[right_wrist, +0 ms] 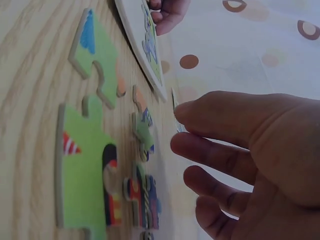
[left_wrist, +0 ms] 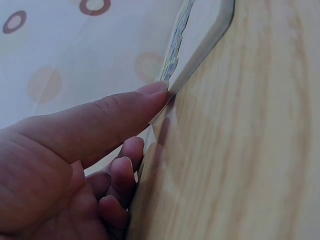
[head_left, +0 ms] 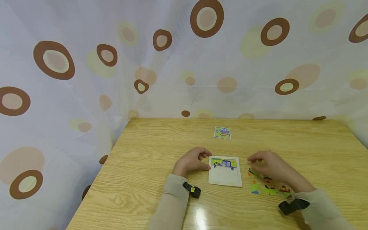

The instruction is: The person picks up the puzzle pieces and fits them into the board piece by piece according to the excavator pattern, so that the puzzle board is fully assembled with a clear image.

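A white puzzle board (head_left: 225,179) lies flat on the table, its upper strip filled with joined pieces (head_left: 225,163) that show a vehicle in blue and purple. My left hand (head_left: 194,161) holds the board at its left edge, thumb on the side and forefinger at the upper left corner; the left wrist view shows the thumb (left_wrist: 145,95) against the rim. Right of the board, my right hand (head_left: 271,164) hovers over loose puzzle pieces (head_left: 270,190), fingers loosely bent. Nothing shows between its thumb and fingers in the right wrist view. It partly hides some pieces in the head view.
Behind the board lies a small picture card (head_left: 222,133) with a vehicle on a green ground. The wooden table (head_left: 143,159) runs back to a wall covering (head_left: 172,64) with brown ring patterns. Green loose pieces (right_wrist: 82,165) lie flat, close below my right hand.
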### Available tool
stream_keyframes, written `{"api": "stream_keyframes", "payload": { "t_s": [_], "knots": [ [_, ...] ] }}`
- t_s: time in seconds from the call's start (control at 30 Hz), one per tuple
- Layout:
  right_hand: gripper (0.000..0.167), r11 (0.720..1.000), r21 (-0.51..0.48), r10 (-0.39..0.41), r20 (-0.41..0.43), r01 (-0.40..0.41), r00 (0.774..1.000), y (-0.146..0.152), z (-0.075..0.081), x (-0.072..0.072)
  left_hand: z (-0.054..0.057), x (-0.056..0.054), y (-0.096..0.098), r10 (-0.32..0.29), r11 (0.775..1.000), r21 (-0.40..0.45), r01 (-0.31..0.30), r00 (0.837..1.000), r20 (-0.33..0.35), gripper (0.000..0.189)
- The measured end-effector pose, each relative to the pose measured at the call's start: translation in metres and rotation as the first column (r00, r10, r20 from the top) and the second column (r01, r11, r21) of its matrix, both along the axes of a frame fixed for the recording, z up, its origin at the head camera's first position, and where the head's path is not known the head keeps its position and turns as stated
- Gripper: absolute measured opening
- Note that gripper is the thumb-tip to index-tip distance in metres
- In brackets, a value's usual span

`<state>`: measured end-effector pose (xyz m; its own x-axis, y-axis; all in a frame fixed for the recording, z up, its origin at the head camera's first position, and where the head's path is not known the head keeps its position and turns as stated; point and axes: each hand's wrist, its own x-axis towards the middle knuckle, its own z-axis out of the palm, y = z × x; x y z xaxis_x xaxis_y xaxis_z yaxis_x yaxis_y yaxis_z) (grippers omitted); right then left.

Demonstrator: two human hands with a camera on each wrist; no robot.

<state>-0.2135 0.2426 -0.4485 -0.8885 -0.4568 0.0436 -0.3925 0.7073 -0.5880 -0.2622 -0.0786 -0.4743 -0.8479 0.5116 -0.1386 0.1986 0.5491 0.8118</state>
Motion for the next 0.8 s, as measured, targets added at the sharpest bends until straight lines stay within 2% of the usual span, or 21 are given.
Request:
{"api": "stream_keyframes", "payload": {
  "t_s": [0.13,0.4,0.8],
  "knots": [
    [0.027,0.999,0.035,0.011,0.017,-0.011,1.000,0.0030,-0.0021,0.0022,0.0000,0.0003,0.0003,-0.002,1.000,-0.001,0.002,1.000,-0.005,0.042],
    [0.037,0.994,0.069,0.078,0.049,-0.082,0.996,0.0066,-0.0056,0.0028,0.0010,0.0012,0.0000,0.006,1.000,0.002,-0.006,1.000,0.003,0.042],
    [0.028,0.994,0.081,0.067,0.056,-0.072,0.996,0.0061,-0.0094,0.0024,0.0018,0.0012,0.0008,-0.004,1.000,-0.008,0.004,1.000,0.006,0.042]
  ]
}}
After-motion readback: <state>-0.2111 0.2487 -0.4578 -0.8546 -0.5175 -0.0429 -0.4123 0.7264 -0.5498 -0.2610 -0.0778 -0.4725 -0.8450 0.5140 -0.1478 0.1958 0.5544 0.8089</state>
